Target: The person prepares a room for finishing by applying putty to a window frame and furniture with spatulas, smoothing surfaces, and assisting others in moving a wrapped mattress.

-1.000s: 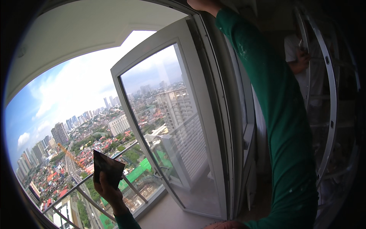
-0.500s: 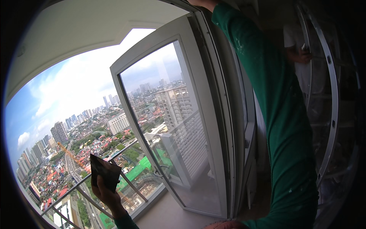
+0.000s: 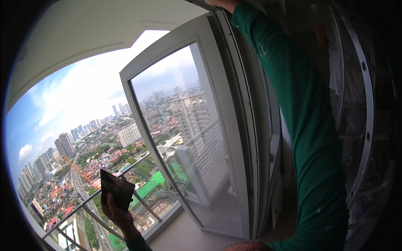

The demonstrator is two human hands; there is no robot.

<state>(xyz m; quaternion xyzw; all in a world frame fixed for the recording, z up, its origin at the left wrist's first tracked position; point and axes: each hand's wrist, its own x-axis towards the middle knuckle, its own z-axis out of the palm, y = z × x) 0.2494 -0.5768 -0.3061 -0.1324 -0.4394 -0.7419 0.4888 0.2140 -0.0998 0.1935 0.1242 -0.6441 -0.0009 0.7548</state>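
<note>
On the near left side of the scene, before the balcony railing (image 3: pixel 94 215), the left hand (image 3: pixel 120 216) is closed around the lower part of a dark plate (image 3: pixel 118 188). The thumb lies on the side toward the person; the other fingers are mostly hidden. The right hand (image 3: pixel 225 3) is far from it, raised high beside the top of the door frame (image 3: pixel 235 71). It is cut by the upper edge of the view, so I cannot tell if it grips something or only rests there.

The plate seems to me thin, stiff and rather light, because one hand carries it tilted in the air. Its face looks smooth, so it could slip a little if the fingers are wet or dusty. I would judge that it does not break easily, but its corners may be sharp. The lower edge, with the thumb flat on the face, seems a good place to hold it; the upper corner is better left free.

Further out, the glass door (image 3: pixel 167 62) stands open to the right of the plate, not touching it. Beyond the railing, far below, spreads the city (image 3: pixel 104 152). On the right, past the green sleeve (image 3: pixel 312 138), a ladder (image 3: pixel 367 104) stands in shadow.
</note>
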